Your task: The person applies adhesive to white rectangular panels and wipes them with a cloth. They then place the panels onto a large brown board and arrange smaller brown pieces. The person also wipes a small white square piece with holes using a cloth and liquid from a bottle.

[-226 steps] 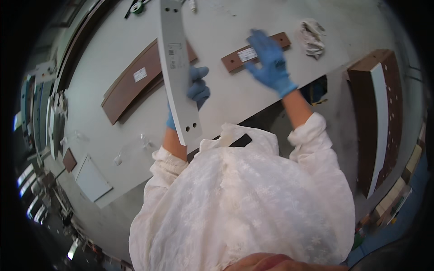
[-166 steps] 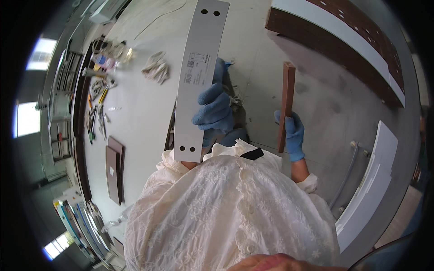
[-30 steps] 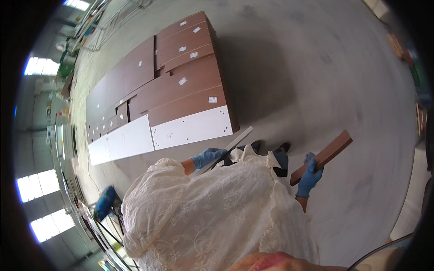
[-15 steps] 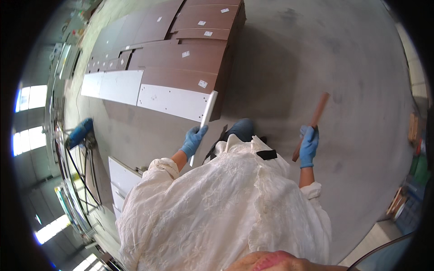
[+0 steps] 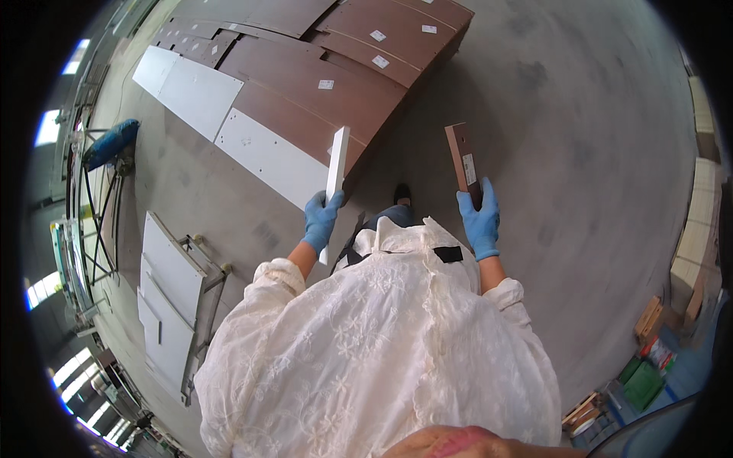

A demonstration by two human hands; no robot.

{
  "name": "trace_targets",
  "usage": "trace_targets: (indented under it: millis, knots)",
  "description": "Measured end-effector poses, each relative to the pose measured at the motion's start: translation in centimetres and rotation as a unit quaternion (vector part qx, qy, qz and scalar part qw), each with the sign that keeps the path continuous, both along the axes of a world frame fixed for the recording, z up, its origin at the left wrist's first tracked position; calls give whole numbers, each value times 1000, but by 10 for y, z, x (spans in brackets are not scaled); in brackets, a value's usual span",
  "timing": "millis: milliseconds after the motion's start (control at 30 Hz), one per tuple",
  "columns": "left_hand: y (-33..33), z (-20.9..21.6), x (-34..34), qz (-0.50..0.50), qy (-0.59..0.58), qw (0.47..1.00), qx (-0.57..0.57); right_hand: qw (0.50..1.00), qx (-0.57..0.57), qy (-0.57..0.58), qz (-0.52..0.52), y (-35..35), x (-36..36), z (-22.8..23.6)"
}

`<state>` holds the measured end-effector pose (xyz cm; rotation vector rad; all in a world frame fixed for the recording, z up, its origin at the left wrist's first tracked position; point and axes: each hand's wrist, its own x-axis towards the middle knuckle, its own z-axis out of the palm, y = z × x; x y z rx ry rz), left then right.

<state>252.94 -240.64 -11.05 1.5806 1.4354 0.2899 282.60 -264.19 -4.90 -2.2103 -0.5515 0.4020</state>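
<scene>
A narrow white board (image 5: 337, 162) stands nearly upright in my left hand (image 5: 321, 220), whose blue-gloved fingers are closed round it. Its lower end comes out below the glove. My right hand (image 5: 480, 221), gloved in blue too, grips a narrow brown board (image 5: 461, 156) with a white label on its face. The two boards are apart, one to each side of my body. Just beyond the white board lies a large stack of brown panels (image 5: 290, 91), many with small labels. White panels (image 5: 267, 156) with small holes form its near edge.
At the left, grey-white panels (image 5: 164, 305) rest on a wheeled cart. Behind it stands a black metal frame with a blue bundle (image 5: 113, 143) on top. Stacked pale boards (image 5: 696, 221) line the far right, and a green bin (image 5: 643, 384) sits at the lower right. Grey concrete floor (image 5: 580, 198) lies between.
My right hand has moved inward and turned, bringing the brown board's labelled face into sight. The panel stack now appears rotated and the cart shows more fully, as my view has turned.
</scene>
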Motion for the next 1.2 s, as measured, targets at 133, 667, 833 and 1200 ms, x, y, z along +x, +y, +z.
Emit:
trace_targets:
  millis: [133, 667, 833, 1200]
  knots:
    - [47, -3, 82, 51, -6, 998, 44, 999, 12, 44, -10, 35, 46, -6]
    - [168, -87, 373, 359, 128, 925, -2, 981, -56, 84, 163, 187, 309, -42]
    - [208, -106, 421, 415, 176, 892, -33, 964, -99, 120, 217, 227, 391, -53]
    - [309, -163, 453, 458, 217, 858, -88, 934, -181, 143, 273, 324, 427, -94]
